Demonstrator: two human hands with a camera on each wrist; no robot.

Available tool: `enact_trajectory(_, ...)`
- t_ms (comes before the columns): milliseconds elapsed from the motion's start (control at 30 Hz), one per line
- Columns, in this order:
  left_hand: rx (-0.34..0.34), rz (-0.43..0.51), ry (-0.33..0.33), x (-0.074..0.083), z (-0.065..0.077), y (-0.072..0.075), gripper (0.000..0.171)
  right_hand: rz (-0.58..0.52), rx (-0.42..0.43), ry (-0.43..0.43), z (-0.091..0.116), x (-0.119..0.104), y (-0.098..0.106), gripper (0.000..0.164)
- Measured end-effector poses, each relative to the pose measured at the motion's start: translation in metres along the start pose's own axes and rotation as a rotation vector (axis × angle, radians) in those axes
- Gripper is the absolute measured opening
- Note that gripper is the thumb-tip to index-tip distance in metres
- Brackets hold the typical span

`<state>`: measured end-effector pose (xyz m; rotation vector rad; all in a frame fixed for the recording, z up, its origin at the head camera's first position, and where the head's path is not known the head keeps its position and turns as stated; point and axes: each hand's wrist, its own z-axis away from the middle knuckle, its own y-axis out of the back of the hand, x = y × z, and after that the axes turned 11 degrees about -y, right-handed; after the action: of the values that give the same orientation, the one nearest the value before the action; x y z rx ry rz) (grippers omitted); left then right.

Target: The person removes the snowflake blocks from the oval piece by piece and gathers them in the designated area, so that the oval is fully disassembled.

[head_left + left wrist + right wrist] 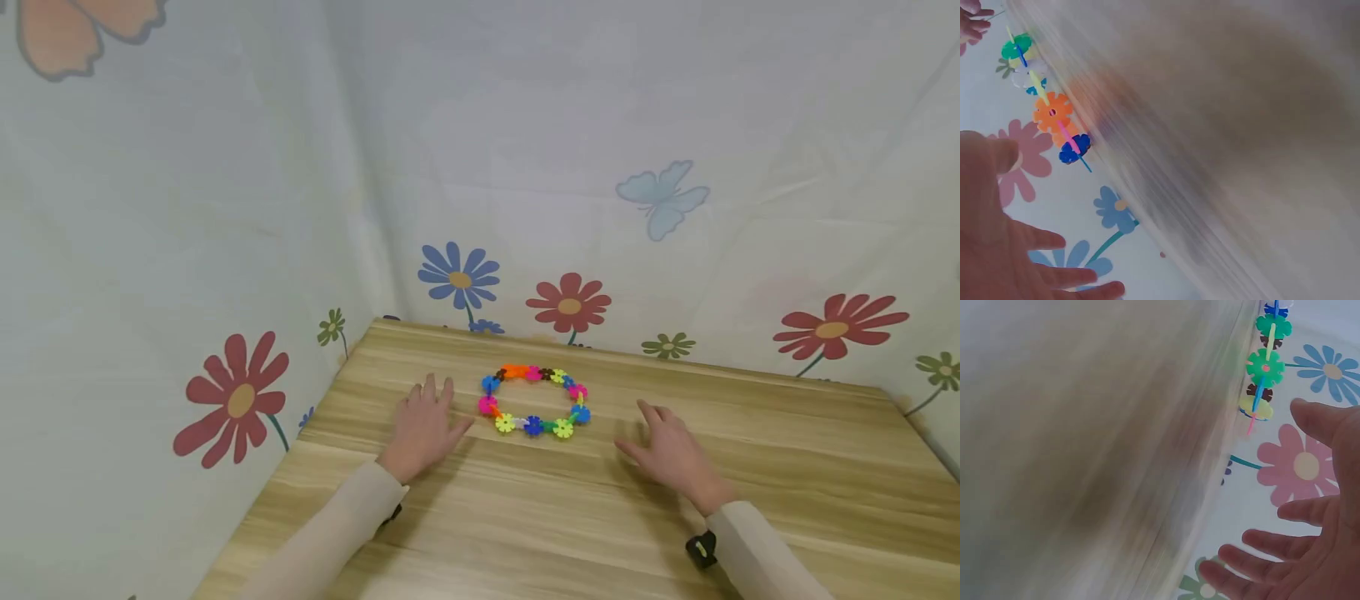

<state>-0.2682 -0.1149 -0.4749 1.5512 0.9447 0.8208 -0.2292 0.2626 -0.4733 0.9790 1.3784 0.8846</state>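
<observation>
A closed ring of linked plastic snowflake discs [533, 426] lies on the wooden table, in pink, orange, yellow, green, blue, brown and white. To its left is my left hand [423, 429], palm down with fingers spread and nothing held. My right hand [672, 454] is off to the ring's right, its fingers loosely extended and also holding nothing. In the left wrist view, part of the disc ring [1054, 112] shows past the thumb of the left hand [997, 250]. The right wrist view shows the ring [1266, 367] beyond the spread fingers of the right hand [1310, 544].
The wood-grain table [525, 525] meets a pale cloth backdrop [525, 167] at its far and left sides. Printed flowers and butterflies decorate the cloth. A black wrist strap [702, 550] shows at the right sleeve.
</observation>
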Motion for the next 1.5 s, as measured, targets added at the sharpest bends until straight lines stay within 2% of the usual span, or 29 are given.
enact_trajectory(100,0.009,0.071,-0.014,0.002,-0.011,0.000,0.074,-0.015,-0.001,0.019,-0.010,-0.005,-0.004,0.080)
enact_trajectory(400,-0.060,0.238,-0.045,0.011,-0.041,-0.001,0.069,-0.022,-0.036,0.044,-0.031,-0.023,-0.012,0.074)
enact_trajectory(600,-0.106,0.265,-0.072,0.014,-0.063,-0.008,0.067,-0.049,-0.039,0.042,-0.046,-0.028,-0.020,0.071)
enact_trajectory(833,-0.122,0.274,-0.133,0.018,-0.081,-0.003,0.060,-0.076,-0.079,0.029,-0.064,-0.041,-0.024,0.073)
enact_trajectory(1167,-0.138,0.258,-0.175,0.017,-0.096,-0.002,0.055,-0.122,-0.078,0.054,-0.087,-0.048,-0.030,0.071)
enact_trajectory(1500,-0.173,0.319,-0.149,0.015,-0.097,-0.006,0.056,-0.135,-0.083,0.021,-0.097,-0.051,-0.037,0.072)
